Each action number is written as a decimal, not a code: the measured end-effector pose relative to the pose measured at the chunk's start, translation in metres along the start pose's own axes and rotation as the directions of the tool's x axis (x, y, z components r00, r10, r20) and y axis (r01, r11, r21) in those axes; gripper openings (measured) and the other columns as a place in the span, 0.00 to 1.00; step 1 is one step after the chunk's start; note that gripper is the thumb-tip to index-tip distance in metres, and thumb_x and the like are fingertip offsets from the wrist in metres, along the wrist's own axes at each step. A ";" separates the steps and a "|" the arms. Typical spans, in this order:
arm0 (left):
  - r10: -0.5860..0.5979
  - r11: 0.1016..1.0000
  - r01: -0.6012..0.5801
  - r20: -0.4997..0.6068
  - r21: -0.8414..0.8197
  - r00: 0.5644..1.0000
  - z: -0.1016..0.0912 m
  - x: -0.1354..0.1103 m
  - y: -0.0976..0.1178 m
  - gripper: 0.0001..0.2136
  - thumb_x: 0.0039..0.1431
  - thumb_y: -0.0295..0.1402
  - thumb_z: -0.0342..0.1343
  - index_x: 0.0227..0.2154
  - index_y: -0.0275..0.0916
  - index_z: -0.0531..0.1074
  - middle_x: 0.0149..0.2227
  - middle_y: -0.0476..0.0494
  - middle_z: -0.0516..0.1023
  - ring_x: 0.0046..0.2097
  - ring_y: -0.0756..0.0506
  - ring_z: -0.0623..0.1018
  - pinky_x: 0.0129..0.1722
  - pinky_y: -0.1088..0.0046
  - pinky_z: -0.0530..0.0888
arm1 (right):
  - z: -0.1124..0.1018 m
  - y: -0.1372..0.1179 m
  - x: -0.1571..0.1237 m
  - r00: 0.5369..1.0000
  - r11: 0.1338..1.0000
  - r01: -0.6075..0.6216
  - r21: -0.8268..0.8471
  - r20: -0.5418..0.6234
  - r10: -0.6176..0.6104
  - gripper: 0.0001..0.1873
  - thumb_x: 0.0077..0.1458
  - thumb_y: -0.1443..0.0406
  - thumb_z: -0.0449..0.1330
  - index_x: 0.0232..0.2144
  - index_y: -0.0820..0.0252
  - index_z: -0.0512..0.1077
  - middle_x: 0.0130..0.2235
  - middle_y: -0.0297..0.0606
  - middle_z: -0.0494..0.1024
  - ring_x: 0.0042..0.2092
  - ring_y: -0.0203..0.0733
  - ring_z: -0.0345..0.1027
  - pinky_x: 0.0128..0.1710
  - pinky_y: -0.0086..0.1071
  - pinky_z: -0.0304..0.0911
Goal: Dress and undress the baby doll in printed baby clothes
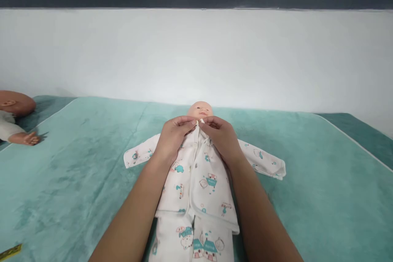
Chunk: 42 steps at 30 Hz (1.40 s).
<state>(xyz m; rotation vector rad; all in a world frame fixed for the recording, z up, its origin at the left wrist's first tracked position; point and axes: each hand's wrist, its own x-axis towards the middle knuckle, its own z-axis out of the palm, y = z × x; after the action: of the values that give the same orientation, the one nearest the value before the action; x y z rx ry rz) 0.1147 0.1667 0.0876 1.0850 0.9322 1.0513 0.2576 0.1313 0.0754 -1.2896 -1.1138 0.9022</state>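
Note:
A baby doll point(200, 109) lies on its back, its head toward the wall. It wears a white baby jacket point(211, 180) with teal and pink prints, the sleeves spread to both sides, and matching trousers point(176, 239). At the neck, my left hand point(176, 135) pinches one front edge of the jacket between thumb and fingers. Close beside it, my right hand point(219, 135) pinches the other front edge. The two collar edges are nearly together under the doll's chin. Lower down, the jacket's front panels meet along the middle. My hands hide the doll's neck and shoulders.
A green blanket point(92, 163) covers the surface under the doll. At the far left lies part of another doll point(20, 104) in a pale top. A yellow-and-black strip point(10, 251) is at the lower left corner. A white wall point(196, 53) rises behind.

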 end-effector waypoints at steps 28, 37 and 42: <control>0.038 0.993 -0.052 0.132 0.110 0.990 0.002 -0.001 0.003 0.09 0.48 0.28 0.62 0.35 0.38 0.76 0.33 0.48 0.77 0.34 0.50 0.76 0.35 0.75 0.70 | -0.007 -0.009 -0.017 0.991 0.991 0.030 -0.131 0.136 -0.012 0.15 0.50 0.58 0.64 0.41 0.54 0.72 0.30 0.29 0.71 0.31 0.35 0.62 0.31 0.31 0.58; 0.068 0.990 -0.082 0.130 0.111 0.989 0.003 0.001 -0.001 0.10 0.46 0.25 0.60 0.34 0.38 0.75 0.35 0.47 0.77 0.36 0.50 0.76 0.38 0.74 0.70 | -0.005 0.001 -0.010 0.999 0.986 0.039 -0.163 -0.015 -0.042 0.13 0.48 0.58 0.65 0.36 0.55 0.71 0.35 0.31 0.73 0.31 0.34 0.62 0.33 0.31 0.59; 0.246 0.917 -0.241 0.026 0.319 0.969 0.002 -0.005 0.006 0.05 0.51 0.28 0.59 0.33 0.38 0.74 0.37 0.46 0.77 0.39 0.48 0.74 0.41 0.73 0.69 | -0.009 -0.016 -0.019 0.997 0.958 0.035 -0.285 -0.055 -0.053 0.12 0.54 0.54 0.60 0.30 0.55 0.68 0.26 0.30 0.69 0.27 0.35 0.60 0.28 0.31 0.56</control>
<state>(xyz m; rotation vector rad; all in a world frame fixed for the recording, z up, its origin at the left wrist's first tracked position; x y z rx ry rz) 0.1137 0.1620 0.0945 1.4962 1.0217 1.1352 0.2604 0.1090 0.0899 -1.5096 -1.2505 0.6809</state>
